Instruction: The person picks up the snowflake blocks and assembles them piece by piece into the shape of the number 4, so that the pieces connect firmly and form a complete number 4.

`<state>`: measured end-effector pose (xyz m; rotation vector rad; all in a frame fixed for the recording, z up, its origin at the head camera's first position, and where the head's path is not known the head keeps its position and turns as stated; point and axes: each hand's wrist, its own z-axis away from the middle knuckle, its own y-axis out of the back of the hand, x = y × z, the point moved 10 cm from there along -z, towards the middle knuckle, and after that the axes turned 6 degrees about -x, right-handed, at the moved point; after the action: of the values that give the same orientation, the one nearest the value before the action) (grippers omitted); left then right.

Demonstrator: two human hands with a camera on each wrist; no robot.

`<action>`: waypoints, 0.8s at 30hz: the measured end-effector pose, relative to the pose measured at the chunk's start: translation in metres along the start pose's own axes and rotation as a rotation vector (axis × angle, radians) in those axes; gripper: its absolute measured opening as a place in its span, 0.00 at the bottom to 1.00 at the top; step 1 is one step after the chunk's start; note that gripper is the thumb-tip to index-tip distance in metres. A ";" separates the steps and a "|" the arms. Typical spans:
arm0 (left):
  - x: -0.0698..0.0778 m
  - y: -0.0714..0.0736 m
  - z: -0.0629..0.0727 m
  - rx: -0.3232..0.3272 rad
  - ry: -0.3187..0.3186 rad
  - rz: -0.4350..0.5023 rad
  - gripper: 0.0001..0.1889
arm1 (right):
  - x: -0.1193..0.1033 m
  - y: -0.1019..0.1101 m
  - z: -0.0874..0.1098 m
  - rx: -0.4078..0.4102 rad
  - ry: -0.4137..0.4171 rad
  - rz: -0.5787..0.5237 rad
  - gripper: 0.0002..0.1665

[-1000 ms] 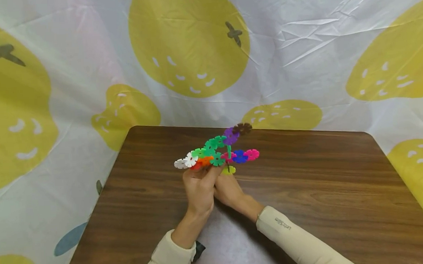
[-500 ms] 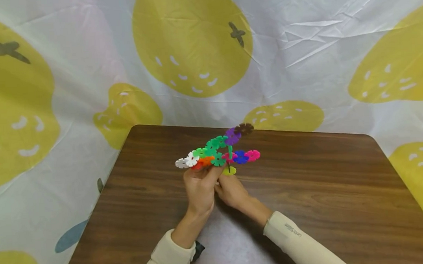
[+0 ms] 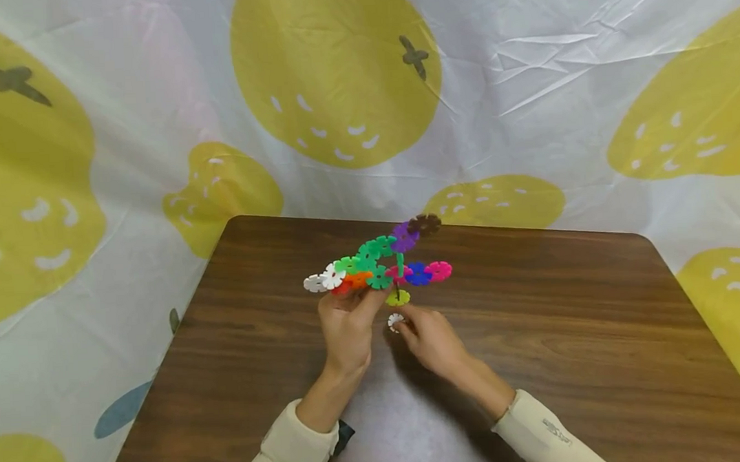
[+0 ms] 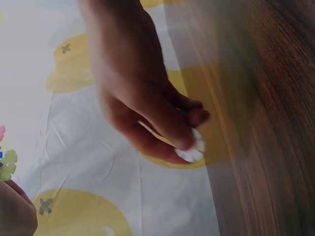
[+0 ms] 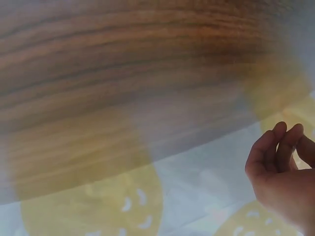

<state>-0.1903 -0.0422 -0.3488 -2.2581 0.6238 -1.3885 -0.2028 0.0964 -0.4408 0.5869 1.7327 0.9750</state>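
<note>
In the head view, my left hand [image 3: 344,328] grips a build of interlocking plastic flower discs [image 3: 378,277] from below, above the table. Its discs are white, red, orange, green, pink, blue, purple, brown and yellow-green. To the right and slightly lower, my right hand [image 3: 437,342] pinches a loose white flower disc [image 3: 395,322] between thumb and fingers, below the yellow-green disc. The left wrist view shows that white disc [image 4: 196,147] at the right hand's fingertips, with part of the build [image 4: 8,164] at the left edge. The right wrist view shows curled fingers [image 5: 263,152] but no disc.
A brown wood-grain table [image 3: 566,319] with rounded far corners spreads under both hands. Behind and beside it hangs a pale cloth [image 3: 501,115] printed with yellow fruit. Something small and black [image 3: 344,437] sits at the left cuff.
My right hand has drawn back from the left hand, toward the right and nearer to me, bringing the pinched white disc into view. The left hand and the build stay nearly still.
</note>
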 end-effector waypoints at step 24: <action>-0.001 0.004 0.003 0.021 0.033 -0.025 0.21 | -0.026 0.100 0.027 0.219 0.119 -0.079 0.05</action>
<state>-0.1888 -0.0446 -0.3536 -2.2377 0.5903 -1.4408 -0.1747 0.1408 -0.3483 0.6055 1.9695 0.7836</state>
